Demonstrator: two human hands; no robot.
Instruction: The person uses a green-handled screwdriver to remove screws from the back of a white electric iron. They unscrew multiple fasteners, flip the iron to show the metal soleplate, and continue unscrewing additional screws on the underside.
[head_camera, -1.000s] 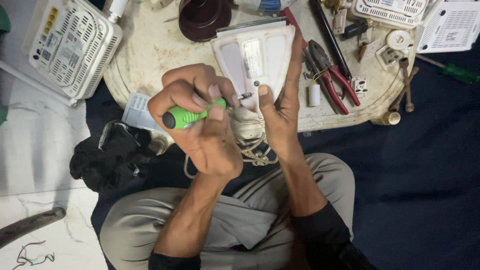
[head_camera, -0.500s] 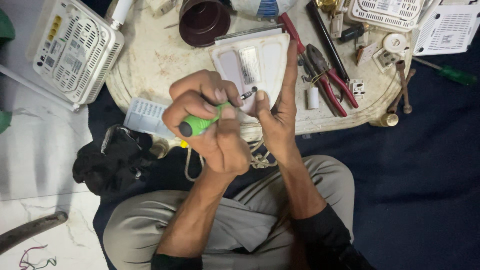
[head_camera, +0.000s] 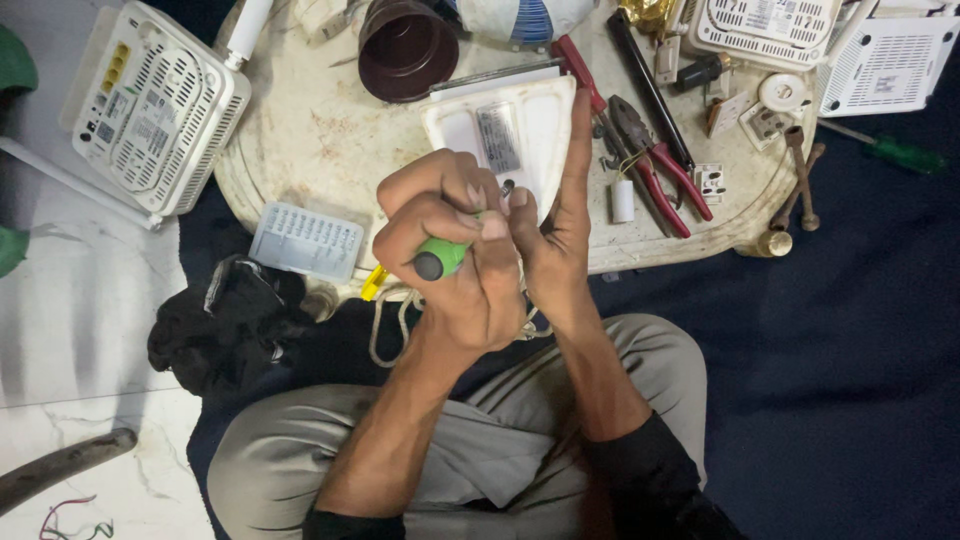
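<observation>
The left hand (head_camera: 450, 250) is wrapped tight round a green-handled screwdriver (head_camera: 442, 258), its tip angled up and forward into the near edge of a white plastic casing (head_camera: 510, 130) that lies at the front of the round, stained worktop (head_camera: 300, 130). The right hand (head_camera: 555, 235) braces that casing, one finger stretched along its right edge and the thumb pressed close to the tip, seemingly to keep the blade from slipping. Red-handled pliers (head_camera: 655, 160) lie just right of the casing, within easy reach. A white router (head_camera: 155, 105) overhangs the worktop's left rim, and a dark cup (head_camera: 405, 45) stands behind the casing.
</observation>
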